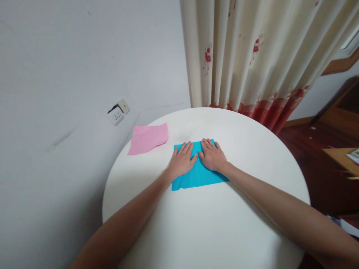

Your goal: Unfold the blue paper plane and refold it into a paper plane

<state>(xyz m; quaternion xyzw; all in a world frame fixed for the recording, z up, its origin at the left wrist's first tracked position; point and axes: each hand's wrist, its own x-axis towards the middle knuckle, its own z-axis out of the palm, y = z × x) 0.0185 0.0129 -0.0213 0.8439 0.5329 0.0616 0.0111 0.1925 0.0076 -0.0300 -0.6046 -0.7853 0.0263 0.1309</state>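
A bright blue sheet (200,177), thin and lightly creased like cloth or paper, lies flat on a round white table (207,224). My left hand (181,160) rests palm down on its left part, fingers stretched toward the far edge. On the right part of the same sheet lies my right hand (212,155), also flat with its fingers extended. The two thumbs point toward each other, a small gap between them. The sheet's near edge is slightly uneven. Neither hand grips anything.
A pink sheet (148,138) lies at the table's far left, close to the wall (70,67) with a power socket (115,116). Behind the table hangs a cream curtain (238,56) with red flowers. A wooden surface (340,158) holding papers stands at the right.
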